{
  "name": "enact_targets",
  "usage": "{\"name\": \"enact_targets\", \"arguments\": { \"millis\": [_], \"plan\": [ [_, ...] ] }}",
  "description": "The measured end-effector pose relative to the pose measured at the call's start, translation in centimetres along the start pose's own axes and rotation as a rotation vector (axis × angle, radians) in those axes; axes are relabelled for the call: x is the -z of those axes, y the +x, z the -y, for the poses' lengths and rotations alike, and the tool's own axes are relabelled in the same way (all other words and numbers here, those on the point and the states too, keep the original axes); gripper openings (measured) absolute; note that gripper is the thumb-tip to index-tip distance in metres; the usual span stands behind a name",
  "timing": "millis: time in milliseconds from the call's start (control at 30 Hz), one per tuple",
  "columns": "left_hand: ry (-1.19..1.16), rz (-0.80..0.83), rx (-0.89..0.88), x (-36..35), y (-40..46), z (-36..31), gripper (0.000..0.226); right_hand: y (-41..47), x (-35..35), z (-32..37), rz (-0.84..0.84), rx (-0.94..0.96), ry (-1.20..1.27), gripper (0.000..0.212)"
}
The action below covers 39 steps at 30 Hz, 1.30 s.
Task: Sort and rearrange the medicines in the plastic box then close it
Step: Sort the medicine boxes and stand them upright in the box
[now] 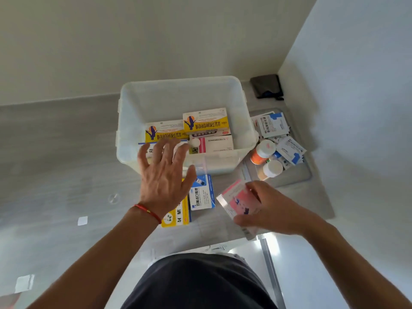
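On the grey worktop [55, 141] | translucent white plastic box [178, 90], lidless, part-filled with medicine cartons | left hand [163, 172] grip spread over its near rim, likely steadying | right hand [270, 209] grip pinching pink-and-white sachet [239, 200], apparently next in.

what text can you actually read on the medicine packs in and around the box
"双黄连口服液" on the blue and white carton lying in front of the plastic box.
"清片" on the yellow carton beneath the left hand; the rest is covered.
"花" on the blue-edged carton inside the box; the rest is hidden.
Yellow cartons, pink carton, sachets, the bottles and the pink pack held by the right hand: too blurred.
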State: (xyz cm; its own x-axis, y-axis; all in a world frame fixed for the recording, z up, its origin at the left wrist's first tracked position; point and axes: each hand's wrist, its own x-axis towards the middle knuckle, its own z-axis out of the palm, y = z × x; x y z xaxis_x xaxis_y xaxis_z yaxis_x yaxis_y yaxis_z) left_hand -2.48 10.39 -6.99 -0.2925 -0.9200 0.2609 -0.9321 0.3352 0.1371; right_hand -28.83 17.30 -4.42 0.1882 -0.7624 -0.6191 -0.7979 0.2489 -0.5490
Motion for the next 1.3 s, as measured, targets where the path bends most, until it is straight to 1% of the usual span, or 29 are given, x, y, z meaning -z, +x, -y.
{"name": "enact_targets", "arguments": {
  "millis": [33, 100, 200, 300, 500, 633, 667, 733, 767, 800, 833, 867, 933, 1000, 1033, 1067, 1133, 1167, 1233, 1267, 1300],
  "plan": [
    [0.019, 0.015, 0.007, -0.1, 0.0, 0.1, 0.039, 1.0, -1.4, -1.0, -0.023, -0.079, 0.001, 0.091],
    [0.043, 0.041, 0.005, -0.3, -0.1, 0.4, 0.041, 3.2, -4.1, -2.3, -0.138, -0.183, -0.006, 0.088],
    [0.073, 0.062, -0.028, -0.5, -0.2, 0.8, 0.044, 6.2, -7.3, -2.8, -0.338, -0.239, -0.021, 0.086],
    [0.083, 0.065, -0.011, -0.4, -0.2, 0.7, 0.043, 8.7, -9.2, -2.5, -0.485, -0.206, -0.054, 0.077],
    [0.077, 0.07, -0.022, 0.0, -0.4, 0.6, 0.045, 10.4, -9.3, -3.2, -0.586, -0.09, -0.045, 0.066],
    [0.079, 0.088, 0.006, 0.3, -0.2, 0.3, 0.048, 10.8, -8.3, -3.5, -0.604, -0.048, -0.059, 0.054],
    [0.075, 0.099, 0.009, 0.3, -0.1, 0.3, 0.049, 10.8, -8.0, -3.3, -0.595, -0.044, -0.101, 0.05],
    [0.06, 0.132, 0.017, 0.5, -0.1, 0.3, 0.05, 10.3, -7.2, -2.6, -0.558, -0.039, -0.287, 0.044],
    [0.045, 0.146, 0.025, 0.6, -0.1, 0.3, 0.051, 9.8, -6.7, -2.1, -0.531, -0.016, -0.375, 0.04],
    [0.025, 0.157, 0.032, 0.8, 0.0, 0.2, 0.051, 9.1, -6.0, -1.6, -0.495, 0.026, -0.407, 0.034],
    [0.004, 0.164, 0.038, 1.0, 0.0, 0.2, 0.05, 8.3, -5.2, -1.0, -0.45, 0.09, -0.375, 0.028],
    [-0.016, 0.167, 0.042, 1.2, 0.1, 0.1, 0.05, 7.5, -4.4, -0.5, -0.387, 0.167, -0.291, 0.023],
    [-0.063, 0.169, 0.062, 1.6, 0.2, -0.1, 0.047, 5.6, -2.5, 1.2, -0.219, 0.321, -0.106, 0.019],
    [-0.137, 0.157, 0.118, 2.1, 0.7, -0.4, 0.042, 3.9, -0.2, 3.2, -0.123, 0.479, 0.055, 0.016],
    [-0.19, 0.153, 0.153, 2.4, 1.1, -0.5, 0.039, 3.3, 0.9, 4.2, -0.127, 0.56, 0.104, 0.016],
    [-0.256, 0.152, 0.185, 2.6, 1.5, -0.5, 0.038, 2.9, 2.1, 5.1, -0.17, 0.631, 0.13, 0.018],
    [-0.392, 0.133, 0.252, 2.8, 2.6, -0.6, 0.032, 3.0, 5.0, 6.4, -0.346, 0.72, 0.149, 0.021],
    [-0.427, 0.112, 0.289, 2.7, 3.3, -0.5, 0.027, 3.6, 6.5, 6.8, -0.452, 0.728, 0.152, 0.019],
    [-0.382, 0.076, 0.332, 2.4, 4.6, 0.0, 0.02, 5.6, 9.1, 7.4, -0.62, 0.648, 0.128, 0.013],
    [-0.328, 0.068, 0.335, 2.1, 5.2, 0.4, 0.02, 6.9, 10.0, 7.8, -0.637, 0.569, 0.079, 0.013],
    [-0.278, 0.067, 0.339, 1.8, 5.7, 0.8, 0.02, 8.3, 10.4, 8.1, -0.599, 0.491, -0.001, 0.015]
  ]
}}
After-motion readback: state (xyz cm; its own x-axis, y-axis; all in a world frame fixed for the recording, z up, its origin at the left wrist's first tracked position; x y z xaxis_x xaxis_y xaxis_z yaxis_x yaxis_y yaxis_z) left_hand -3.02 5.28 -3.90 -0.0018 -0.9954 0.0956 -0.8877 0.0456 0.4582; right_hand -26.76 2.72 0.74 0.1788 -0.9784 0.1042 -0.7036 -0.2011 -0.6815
